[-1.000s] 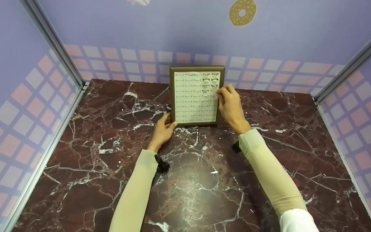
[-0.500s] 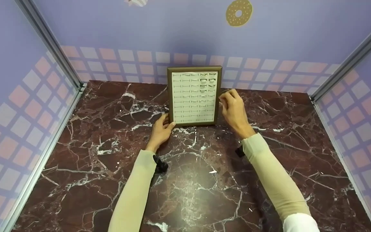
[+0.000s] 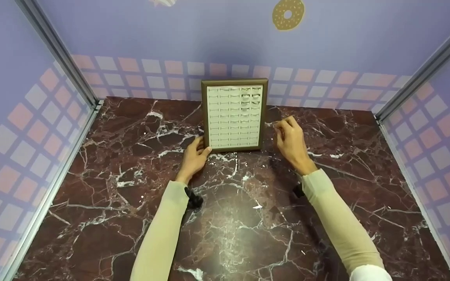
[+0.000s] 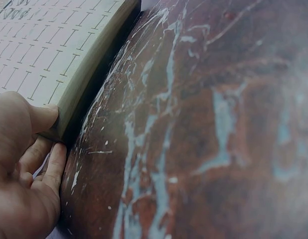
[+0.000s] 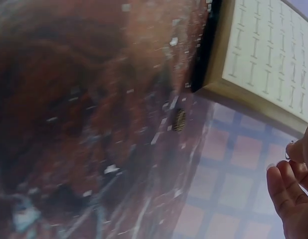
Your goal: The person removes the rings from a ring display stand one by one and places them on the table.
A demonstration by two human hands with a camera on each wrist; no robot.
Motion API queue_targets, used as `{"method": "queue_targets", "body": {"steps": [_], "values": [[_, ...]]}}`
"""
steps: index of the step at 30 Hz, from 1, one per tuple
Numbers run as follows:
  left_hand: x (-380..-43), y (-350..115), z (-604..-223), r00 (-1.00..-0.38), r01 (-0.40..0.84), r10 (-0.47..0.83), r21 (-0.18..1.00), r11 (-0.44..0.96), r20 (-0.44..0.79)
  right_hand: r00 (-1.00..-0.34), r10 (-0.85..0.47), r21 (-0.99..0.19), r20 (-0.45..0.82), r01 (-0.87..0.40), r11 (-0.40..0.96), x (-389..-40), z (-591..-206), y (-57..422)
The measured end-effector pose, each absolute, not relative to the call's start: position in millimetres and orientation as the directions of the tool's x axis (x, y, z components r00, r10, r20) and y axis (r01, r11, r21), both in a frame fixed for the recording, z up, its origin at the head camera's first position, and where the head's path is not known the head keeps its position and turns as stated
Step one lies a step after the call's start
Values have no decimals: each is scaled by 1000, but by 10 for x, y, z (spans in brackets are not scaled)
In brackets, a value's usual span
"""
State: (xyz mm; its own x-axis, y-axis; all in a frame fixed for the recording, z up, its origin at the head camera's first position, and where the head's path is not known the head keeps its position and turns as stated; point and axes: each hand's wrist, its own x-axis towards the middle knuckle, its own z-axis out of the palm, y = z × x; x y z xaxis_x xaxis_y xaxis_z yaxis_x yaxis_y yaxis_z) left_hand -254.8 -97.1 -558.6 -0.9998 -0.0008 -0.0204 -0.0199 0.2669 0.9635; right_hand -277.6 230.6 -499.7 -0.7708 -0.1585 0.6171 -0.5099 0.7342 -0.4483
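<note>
A framed ring display board (image 3: 234,117) with a white slotted panel stands upright, leaning back slightly near the rear wall. Several shiny rings (image 3: 250,95) sit in slots at its upper right. My left hand (image 3: 194,157) grips the frame's lower left corner. In the left wrist view its thumb (image 4: 44,118) lies on the front edge, with other fingers below and behind the corner. To the right of the board, apart from it, is my right hand (image 3: 291,142). In the right wrist view its thumb and finger pinch a small thin metal ring (image 5: 288,151), partly hidden by the fingertips.
The board stands on a dark red marble-patterned table (image 3: 225,218). A small dark gold ribbed object (image 5: 179,120) lies on it near the frame. Purple checked panels stand behind (image 3: 158,39), left and right. White specks are scattered about the table.
My right hand has drawn away from the board's right edge, moving right and slightly toward me. The left hand keeps its grip on the corner, and the view has shifted slightly.
</note>
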Motion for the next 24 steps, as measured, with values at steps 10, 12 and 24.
{"method": "queue_targets", "body": {"steps": [10,12,24], "values": [[-2560,-970,-5595,-1000,-17,0,968,251,-18,-786,-193,-440,588,-511,738,-2707,-5193,2484],[-2557,-972,-5592,-1000,-15,1,968,249,-16,-805,-194,-448,561,-492,746,-2691,-5218,2513],[-2550,-975,-5592,-1000,-10,-3,964,266,-9,-893,-227,-472,388,-404,784,-2641,-5305,2579]]}}
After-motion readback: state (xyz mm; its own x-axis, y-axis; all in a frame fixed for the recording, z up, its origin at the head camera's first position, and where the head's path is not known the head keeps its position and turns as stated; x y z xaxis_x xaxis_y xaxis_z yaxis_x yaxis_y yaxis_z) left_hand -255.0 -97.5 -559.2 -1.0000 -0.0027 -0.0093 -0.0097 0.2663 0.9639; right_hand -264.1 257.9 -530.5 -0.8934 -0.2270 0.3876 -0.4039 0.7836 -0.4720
